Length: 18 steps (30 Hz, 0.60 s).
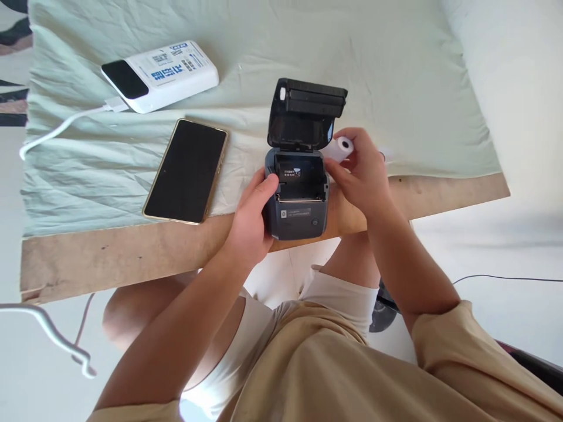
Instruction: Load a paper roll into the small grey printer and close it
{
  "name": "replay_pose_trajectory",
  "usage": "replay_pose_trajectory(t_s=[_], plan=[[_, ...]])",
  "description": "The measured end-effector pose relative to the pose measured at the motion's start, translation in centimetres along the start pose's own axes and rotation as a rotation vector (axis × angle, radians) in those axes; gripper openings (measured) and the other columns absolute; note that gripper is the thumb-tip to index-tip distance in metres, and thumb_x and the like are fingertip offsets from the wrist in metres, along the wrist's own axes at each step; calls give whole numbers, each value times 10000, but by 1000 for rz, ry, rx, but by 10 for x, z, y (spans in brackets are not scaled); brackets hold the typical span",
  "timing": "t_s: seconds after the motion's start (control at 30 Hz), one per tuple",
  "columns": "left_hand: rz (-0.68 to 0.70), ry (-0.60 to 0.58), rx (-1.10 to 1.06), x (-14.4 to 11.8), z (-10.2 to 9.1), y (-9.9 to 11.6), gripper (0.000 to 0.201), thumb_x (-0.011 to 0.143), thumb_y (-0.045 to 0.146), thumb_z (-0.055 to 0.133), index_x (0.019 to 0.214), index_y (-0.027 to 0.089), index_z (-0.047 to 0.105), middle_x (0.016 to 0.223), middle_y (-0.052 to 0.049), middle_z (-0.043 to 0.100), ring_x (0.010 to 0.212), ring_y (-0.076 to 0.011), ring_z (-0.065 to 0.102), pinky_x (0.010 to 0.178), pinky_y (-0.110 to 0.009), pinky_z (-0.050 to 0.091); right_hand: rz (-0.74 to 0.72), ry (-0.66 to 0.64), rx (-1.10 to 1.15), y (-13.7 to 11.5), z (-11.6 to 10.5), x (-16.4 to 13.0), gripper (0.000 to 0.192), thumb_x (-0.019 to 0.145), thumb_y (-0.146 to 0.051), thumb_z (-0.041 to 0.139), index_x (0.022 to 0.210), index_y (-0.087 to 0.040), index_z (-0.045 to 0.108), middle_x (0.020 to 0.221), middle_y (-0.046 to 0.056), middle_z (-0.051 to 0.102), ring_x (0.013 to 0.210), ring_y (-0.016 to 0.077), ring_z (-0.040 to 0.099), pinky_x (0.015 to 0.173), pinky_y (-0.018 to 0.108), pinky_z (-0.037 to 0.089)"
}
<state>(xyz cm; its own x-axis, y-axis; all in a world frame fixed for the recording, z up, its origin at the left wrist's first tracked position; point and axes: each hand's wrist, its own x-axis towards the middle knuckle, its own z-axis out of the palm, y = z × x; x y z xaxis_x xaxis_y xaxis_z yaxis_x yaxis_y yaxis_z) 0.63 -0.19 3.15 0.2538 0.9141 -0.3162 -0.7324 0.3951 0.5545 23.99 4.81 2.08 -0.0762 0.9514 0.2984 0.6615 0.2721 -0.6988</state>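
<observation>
Head view: we look down on a small dark printer point(299, 199) standing at the near edge of a wooden board point(109, 258) that a pale green cloth point(373, 76) partly covers, its lid point(305, 114) swung up and back so the paper bay lies open toward us. Our left hand point(250, 223) is clamped around the printer's left side, thumb hooked over the rim of the bay. Our right hand point(363, 173) sits just beside the printer's right wall and pinches a white paper roll point(339, 147) between closed fingers, the roll's core pointing out to the right and slightly away, so its long axis runs roughly across the printer. The roll lies up and to the right of the open bay, close to the lid's hinge, and the right hand is plainly the nearer one. A black phone point(187, 170) lies face up to the left; beyond it a white power bank point(160, 73) trails a white cable point(61, 129).
</observation>
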Motion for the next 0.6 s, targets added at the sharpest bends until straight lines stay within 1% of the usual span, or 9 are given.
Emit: replay_pose_trajectory(t_s=[0.1,0.17,0.23,0.33,0.37,0.4,0.47,0.53,0.6], plan=[[-8,19,23,0,-1,0,162,1004,363,771,1063,213,784,1007,-2,804,906,-171,758,831,-283,603,32,-25,-178,6,11,-3,441,920,-385,785,1328,-309,637,1000,34,747,879,278,750,921,566,700],[-11,17,42,0,-3,1,179,1002,378,765,1079,218,782,1008,-11,801,932,-187,765,861,-300,608,-22,-33,-215,6,8,-11,518,946,-405,761,1428,-312,594,1163,74,772,1031,314,784,992,589,684],[-11,6,46,1,-6,1,190,999,391,761,1075,218,781,994,-19,796,950,-200,773,882,-311,625,-139,77,-229,6,-4,-20,492,1000,-428,704,1459,-329,558,1337,102,742,1200,326,772,1039,581,668],[-23,-7,39,1,-7,2,228,976,420,781,1082,219,773,977,-28,791,1037,-246,797,943,-353,658,-250,328,-373,11,-33,-26,373,1035,-388,626,1403,-348,580,1312,117,720,1255,343,740,1009,592,657],[-28,-13,42,1,-7,2,230,974,422,780,1081,220,767,973,-30,790,1075,-264,803,967,-372,665,-238,336,-438,16,-43,-24,401,1018,-366,630,1416,-354,583,1346,133,714,1300,358,720,1029,608,646],[-30,-18,47,1,-6,2,219,979,414,767,1081,221,762,977,-33,790,1109,-278,806,987,-388,669,-209,288,-491,21,-51,-22,450,995,-348,638,1442,-359,584,1404,148,703,1358,371,692,1069,625,631],[-30,-38,58,2,-5,2,186,995,383,732,1072,216,759,998,-43,797,1144,-292,809,1005,-404,673,-115,102,-561,31,-65,-15,552,940,-327,663,1487,-358,590,1495,158,684,1430,393,652,1148,660,592],[-12,-47,69,3,-4,2,173,1002,360,715,1072,211,765,1011,-51,801,1138,-291,814,1005,-405,674,-21,-74,-604,37,-74,-9,563,909,-336,669,1470,-329,637,1501,160,684,1427,407,653,1195,696,553],[0,-25,86,4,-3,2,171,993,370,736,1054,214,769,983,-47,794,1089,-289,825,991,-409,676,65,-162,-633,39,-80,-5,564,908,-368,670,1467,-293,668,1491,176,664,1414,413,656,1198,698,546]])
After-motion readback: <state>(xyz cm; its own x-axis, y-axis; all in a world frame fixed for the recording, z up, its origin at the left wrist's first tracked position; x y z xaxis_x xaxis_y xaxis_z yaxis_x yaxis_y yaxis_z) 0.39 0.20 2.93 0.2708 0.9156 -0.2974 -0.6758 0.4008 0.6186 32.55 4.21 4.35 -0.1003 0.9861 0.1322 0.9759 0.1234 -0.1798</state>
